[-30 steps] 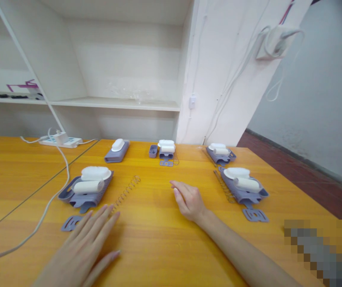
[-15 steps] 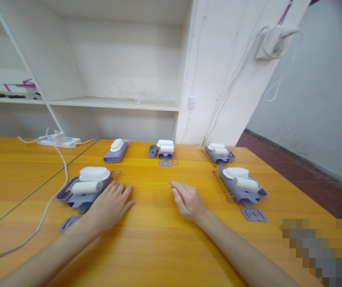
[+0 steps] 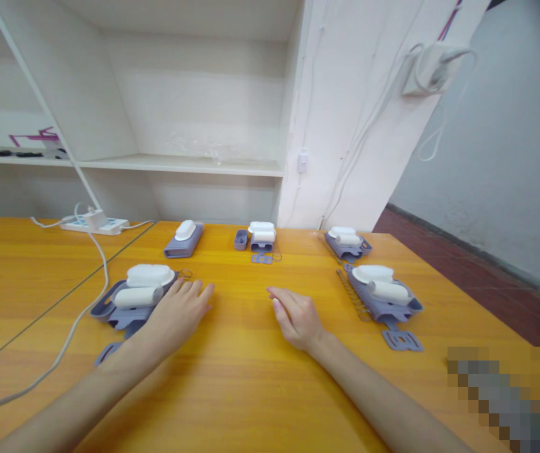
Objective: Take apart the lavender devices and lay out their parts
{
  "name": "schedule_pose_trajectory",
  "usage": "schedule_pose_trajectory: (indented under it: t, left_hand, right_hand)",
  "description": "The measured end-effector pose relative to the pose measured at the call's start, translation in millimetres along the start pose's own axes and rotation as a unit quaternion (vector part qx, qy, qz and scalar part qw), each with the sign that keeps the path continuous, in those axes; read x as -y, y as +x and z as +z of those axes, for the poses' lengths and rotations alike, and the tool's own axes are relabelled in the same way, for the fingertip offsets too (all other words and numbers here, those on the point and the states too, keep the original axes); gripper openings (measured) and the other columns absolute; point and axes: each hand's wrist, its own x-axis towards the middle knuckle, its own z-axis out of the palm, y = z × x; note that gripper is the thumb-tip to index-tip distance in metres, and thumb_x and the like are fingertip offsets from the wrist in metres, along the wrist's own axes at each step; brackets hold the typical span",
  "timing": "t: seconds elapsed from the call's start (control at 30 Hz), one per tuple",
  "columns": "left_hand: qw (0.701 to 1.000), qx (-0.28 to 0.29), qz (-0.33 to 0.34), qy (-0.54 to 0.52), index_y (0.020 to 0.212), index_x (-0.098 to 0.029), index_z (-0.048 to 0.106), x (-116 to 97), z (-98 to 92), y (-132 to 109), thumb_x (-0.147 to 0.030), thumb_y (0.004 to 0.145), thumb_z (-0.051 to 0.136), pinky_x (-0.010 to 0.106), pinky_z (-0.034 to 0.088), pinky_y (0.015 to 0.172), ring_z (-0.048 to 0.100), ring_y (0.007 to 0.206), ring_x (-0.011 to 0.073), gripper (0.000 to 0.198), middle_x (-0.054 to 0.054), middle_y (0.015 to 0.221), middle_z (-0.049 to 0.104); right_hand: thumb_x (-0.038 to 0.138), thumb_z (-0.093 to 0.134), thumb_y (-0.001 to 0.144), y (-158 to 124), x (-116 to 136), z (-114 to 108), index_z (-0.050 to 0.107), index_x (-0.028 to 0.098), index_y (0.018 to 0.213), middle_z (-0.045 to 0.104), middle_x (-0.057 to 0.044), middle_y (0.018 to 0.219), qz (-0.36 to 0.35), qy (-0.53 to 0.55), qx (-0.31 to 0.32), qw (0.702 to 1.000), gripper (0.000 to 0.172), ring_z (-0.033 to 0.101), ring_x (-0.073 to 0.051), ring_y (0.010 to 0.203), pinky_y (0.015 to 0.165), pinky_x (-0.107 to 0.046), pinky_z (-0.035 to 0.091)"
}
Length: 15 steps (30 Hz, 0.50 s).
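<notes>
On the orange table, my left hand now lies flat just right of the near-left grey tray, fingers spread and pointing away. A second ago it hung low at the frame's bottom; since then it has slid forward over the spot where the coiled spring lay, and over the last half second it has crept a little further. I judge the spring is under the palm; only a small wire loop shows beyond the fingertips. That grip is open and pressed flat, closed on nothing I can see. My right hand rests loosely curled and empty, unmoved. A pixelated patch hides the lower-right corner.
</notes>
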Motion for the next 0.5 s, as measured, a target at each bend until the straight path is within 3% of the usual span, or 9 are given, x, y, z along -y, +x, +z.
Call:
schedule_pose_trajectory:
  t: [0.07, 0.13, 0.3, 0.5]
  left_hand:
    - [1.0, -0.003, -0.01, 0.023, 0.11, -0.018, 0.054, 2.9, -11.6, 11.0, -0.003, 0.082, 0.034, 0.035, 0.039, 0.078, 0.056, 0.09, 0.023, 0.037, 0.01, 0.095, 0.058]
    - [0.999, -0.009, -0.035, 0.021, 0.107, -0.018, 0.053, 9.0, -22.4, 24.6, 0.001, 0.078, 0.033, 0.032, 0.04, 0.073, 0.057, 0.087, 0.0212, 0.04, 0.009, 0.091, 0.058]
    - [0.991, -0.011, -0.13, 0.005, 0.104, -0.016, 0.053, 24.5, -34.4, 62.9, -0.016, 0.089, 0.03, 0.031, 0.043, 0.068, 0.061, 0.084, 0.0234, 0.027, 0.01, 0.088, 0.062]
    - [0.978, -0.027, -0.208, -0.015, 0.102, -0.01, 0.056, 35.0, -15.4, 106.0, -0.036, 0.085, 0.043, 0.041, 0.045, 0.074, 0.059, 0.093, 0.0336, 0.033, 0.02, 0.096, 0.062]
  right_hand:
    - [0.022, 0.037, 0.092, -0.2, 0.2, -0.3, 0.051, 0.017, 0.117, 0.065, -0.009, 0.099, 0.0, 0.0, 0.001, 1.0, 0.029, 0.062, -0.018, 0.089, 0.079, -0.031, 0.051]
    - [0.022, 0.037, 0.092, -0.4, 0.4, -0.4, 0.052, 0.017, 0.116, 0.065, -0.009, 0.1, -0.001, 0.0, 0.002, 1.0, 0.029, 0.062, -0.018, 0.089, 0.079, -0.031, 0.051]
    - [0.022, 0.037, 0.092, -1.0, 0.6, 0.7, 0.052, 0.016, 0.116, 0.065, -0.009, 0.1, 0.0, -0.003, 0.005, 1.0, 0.028, 0.062, -0.018, 0.089, 0.079, -0.031, 0.051]
    - [0.022, 0.037, 0.092, -0.2, -0.6, 1.3, 0.052, 0.016, 0.115, 0.065, -0.009, 0.1, -0.002, -0.005, 0.005, 1.0, 0.028, 0.062, -0.018, 0.089, 0.08, -0.031, 0.05]
